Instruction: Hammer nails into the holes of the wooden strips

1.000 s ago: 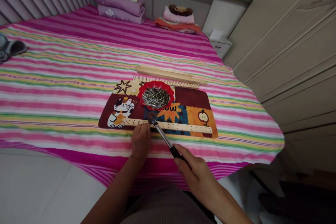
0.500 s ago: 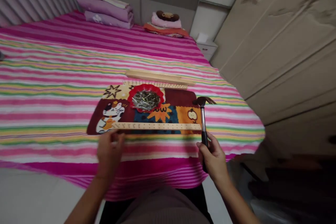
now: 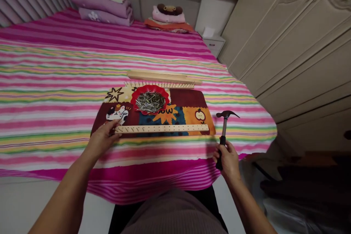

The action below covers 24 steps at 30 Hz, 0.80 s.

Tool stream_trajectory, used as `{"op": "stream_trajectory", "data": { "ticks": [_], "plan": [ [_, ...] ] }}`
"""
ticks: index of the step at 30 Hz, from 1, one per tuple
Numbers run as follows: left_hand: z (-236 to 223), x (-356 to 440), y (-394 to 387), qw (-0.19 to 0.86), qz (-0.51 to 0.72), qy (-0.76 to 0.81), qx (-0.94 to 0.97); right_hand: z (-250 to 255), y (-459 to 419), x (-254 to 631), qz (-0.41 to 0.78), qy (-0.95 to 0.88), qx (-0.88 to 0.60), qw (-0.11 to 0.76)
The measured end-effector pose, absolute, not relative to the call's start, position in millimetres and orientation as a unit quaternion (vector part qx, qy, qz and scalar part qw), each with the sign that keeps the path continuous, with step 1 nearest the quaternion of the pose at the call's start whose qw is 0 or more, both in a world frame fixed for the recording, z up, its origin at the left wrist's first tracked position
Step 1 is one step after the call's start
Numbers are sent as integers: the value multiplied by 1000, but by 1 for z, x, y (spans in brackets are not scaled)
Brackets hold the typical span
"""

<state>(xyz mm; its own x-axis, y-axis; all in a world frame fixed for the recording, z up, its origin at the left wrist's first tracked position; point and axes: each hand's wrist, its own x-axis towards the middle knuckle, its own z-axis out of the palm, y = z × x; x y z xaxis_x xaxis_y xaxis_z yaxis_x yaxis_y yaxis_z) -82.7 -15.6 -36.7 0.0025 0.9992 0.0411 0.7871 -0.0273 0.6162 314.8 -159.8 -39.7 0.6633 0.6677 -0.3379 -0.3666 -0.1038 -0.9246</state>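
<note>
My right hand [image 3: 229, 159] is wrapped round the black grip of a claw hammer [image 3: 224, 129], its head raised and pointing away from me, to the right of the mat. At the left end of a pale wooden strip [image 3: 167, 128], my left hand [image 3: 102, 138] pinches the wood between thumb and fingers. Nails stand in the strip's left part; rows of small dark marks run along the rest. The strip lies along the near edge of a patterned mat [image 3: 186, 98]. Behind it sits a red scalloped bowl [image 3: 134, 103] full of loose nails [image 3: 150, 101].
Beyond the bowl lie another strip with a row of upright nails [image 3: 175, 85] and plain wooden bars [image 3: 156, 76]. Everything rests on a striped bedspread [image 3: 55, 102]. Folded purple bedding [image 3: 101, 7] and a cushion stack [image 3: 168, 18] are at the back; a wardrobe [image 3: 287, 44] stands right.
My left hand has moved left and closed on the strip's left end. The hammer has shifted right and lower, away from the strip's right end.
</note>
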Motion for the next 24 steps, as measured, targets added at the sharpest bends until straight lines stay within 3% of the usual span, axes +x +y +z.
{"op": "stream_trajectory", "data": {
  "ticks": [8,18,21,24],
  "plan": [
    [-19,-101,-19,339,257,695,579,-37,-147,309,398,-144,-630,652],
    [0,-118,-27,296,318,705,560,-34,-134,294,413,-153,-623,647],
    [13,-101,-31,234,375,714,542,-36,-127,295,418,-157,-624,641],
    [23,-69,-27,242,416,684,548,-46,-119,299,414,-168,-630,635]
  ]
}}
